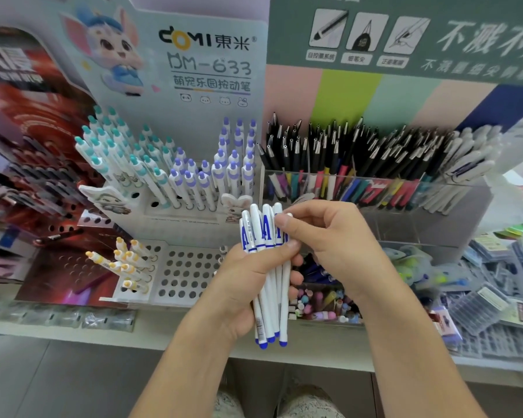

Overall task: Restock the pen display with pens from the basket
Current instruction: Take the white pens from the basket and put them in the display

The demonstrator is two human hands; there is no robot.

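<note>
Left hand [248, 285]: fingers and thumb curled round a bundle of white pens [267, 267], held roughly upright at mid-barrel. Each pen carries blue lettering near the top and a blue tip at the bottom; the tips hang below the palm, the white caps stand above the thumb.

Right hand [329, 239]: just to the right of the bundle, thumb and forefinger pinching the top of the rightmost pen, the other fingers curled behind it. The two hands touch or nearly touch around the bundle.

Beyond the left hand, up and to its left: a white tiered pen display [175, 206] with rows of round holes. Upper tiers hold teal-capped pens [109, 146] on the left and purple-capped pens [233, 158] on the right. A lower tier, left of the left hand, holds a few yellow-capped pens [127, 260] and many open holes. A backing card with a cartoon mouse [115, 52] stands behind.

Beyond the right hand: a clear box [453, 206] packed with black-topped pens [329, 146] with coloured barrels, and white pens at its right end.

Below the right hand, just past the wrist: a clear tray of small pastel items [323, 303]; too blurred to identify.

Far right of the right hand: stacked clear packets [492, 303]. The basket cannot be made out.
</note>
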